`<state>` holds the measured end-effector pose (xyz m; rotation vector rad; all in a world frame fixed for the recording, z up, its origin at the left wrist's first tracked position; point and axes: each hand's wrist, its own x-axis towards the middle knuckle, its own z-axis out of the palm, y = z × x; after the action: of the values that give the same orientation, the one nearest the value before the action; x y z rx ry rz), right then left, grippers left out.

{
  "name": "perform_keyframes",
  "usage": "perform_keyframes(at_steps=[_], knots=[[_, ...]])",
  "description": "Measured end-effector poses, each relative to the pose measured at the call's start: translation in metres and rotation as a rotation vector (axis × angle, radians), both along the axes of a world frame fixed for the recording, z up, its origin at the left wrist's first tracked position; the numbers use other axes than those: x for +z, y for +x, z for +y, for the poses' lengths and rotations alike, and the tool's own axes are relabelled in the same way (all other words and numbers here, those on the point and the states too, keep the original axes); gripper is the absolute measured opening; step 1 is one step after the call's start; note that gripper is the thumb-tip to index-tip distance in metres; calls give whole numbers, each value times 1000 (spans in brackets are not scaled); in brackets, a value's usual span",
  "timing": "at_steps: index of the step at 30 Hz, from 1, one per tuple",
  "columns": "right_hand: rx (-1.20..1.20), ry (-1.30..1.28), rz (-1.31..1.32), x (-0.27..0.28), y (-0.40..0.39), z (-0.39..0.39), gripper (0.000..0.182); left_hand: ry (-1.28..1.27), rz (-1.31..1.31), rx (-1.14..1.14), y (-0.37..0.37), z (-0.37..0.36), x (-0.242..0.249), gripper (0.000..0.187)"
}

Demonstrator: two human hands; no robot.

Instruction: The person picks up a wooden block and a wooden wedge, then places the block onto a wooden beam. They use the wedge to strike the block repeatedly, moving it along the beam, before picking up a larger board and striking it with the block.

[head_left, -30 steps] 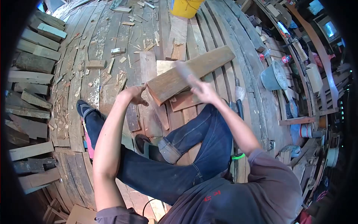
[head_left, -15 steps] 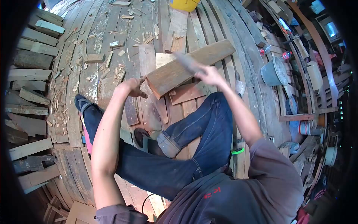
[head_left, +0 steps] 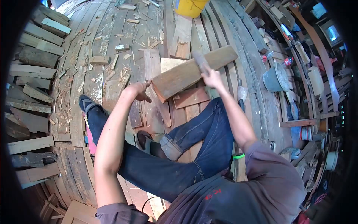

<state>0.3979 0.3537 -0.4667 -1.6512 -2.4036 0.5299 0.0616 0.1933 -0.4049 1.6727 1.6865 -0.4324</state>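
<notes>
A thick brown wooden plank (head_left: 179, 79) lies slantwise in front of me across other pieces of wood. At its left end is my left hand (head_left: 138, 91), fingertips at the far corner and thumb apart below, steadying the end. My right hand (head_left: 212, 79) is closed around a grey, flat, blade-like tool (head_left: 200, 61), which points away from me over the plank's middle and is slightly blurred. Under the plank lie a pale wood block (head_left: 169, 64) and a reddish board (head_left: 192, 98). My crossed legs (head_left: 190, 138) are close to the plank's near side.
Wood chips (head_left: 121, 71) litter the plank floor to the left. Cut wood pieces (head_left: 31, 89) line the left side. A yellow bucket (head_left: 191, 8) stands at the back, a grey bucket (head_left: 275, 78) to the right. A pale-bladed tool (head_left: 242, 92) lies beside my right forearm.
The tool in my right hand has swung rightward along the plank and points more directly away from me. My left hand stays at the plank's left end. The whole view has shifted slightly.
</notes>
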Motion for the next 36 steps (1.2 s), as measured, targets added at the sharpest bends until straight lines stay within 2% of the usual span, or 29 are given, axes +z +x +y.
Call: perform_keyframes(at_steps=[1, 2, 4, 5, 6, 8, 10, 11, 12, 13, 14, 16, 18, 21, 24, 28, 30, 31, 32, 34, 36], knots=[[92, -105, -9, 14, -8, -16, 61, -16, -5, 19, 0, 0, -2, 120], [303, -65, 96, 31, -14, -39, 62, -3, 7, 10, -1, 1, -2, 119], [516, -206, 205, 39, -16, -59, 63, 14, 20, -13, 4, -2, 3, 117], [567, -156, 164, 45, -10, -49, 61, -20, 18, 10, 6, 0, 6, 120], [572, -37, 211, 33, 2, -30, 59, -22, 7, 10, 7, -1, 3, 121], [57, -128, 98, 28, 16, -2, 58, -16, -4, 14, 2, -1, -1, 121], [-14, -44, 91, 14, 19, -1, 59, 24, -15, -13, 0, -4, -6, 119], [-47, 3, 93, 2, 20, -1, 59, 41, -17, -22, -1, -6, -4, 116], [158, 82, 196, -15, 22, -8, 61, 60, -17, -28, -3, -5, -2, 114], [233, -106, 206, 9, 13, -37, 65, 58, 5, -37, -2, -2, -5, 112], [433, -93, 312, 2, 11, -55, 69, 55, 9, -32, -3, -1, -7, 112], [551, -240, 259, 47, 1, -92, 71, 45, 7, -26, -3, 6, -11, 113], [467, 8, 415, 41, 4, -108, 68, 38, -14, -6, -2, 6, -6, 113], [162, -170, 216, 32, 15, -119, 65, 26, 3, 2, 0, 1, 3, 115], [84, -150, 22, 20, 22, -124, 64, -13, 4, 19, 1, -4, 8, 119], [25, -89, 47, 25, 23, -99, 75, 72, -47, 0, -4, -5, -6, 118], [-238, -167, 90, -6, 25, -72, 76, 48, -49, -3, -3, -4, -8, 119], [-307, -304, 70, 7, 15, -74, 76, 48, -49, -4, -3, -3, -7, 119], [-238, -86, 127, -24, 12, -79, 75, 50, -44, -4, -4, -2, -5, 120], [10, -42, 259, -10, -7, -129, 74, 29, -52, -9, -4, -2, 5, 119], [231, -164, 114, -7, -4, -151, 70, -11, -46, -25, -6, 1, 4, 119]])
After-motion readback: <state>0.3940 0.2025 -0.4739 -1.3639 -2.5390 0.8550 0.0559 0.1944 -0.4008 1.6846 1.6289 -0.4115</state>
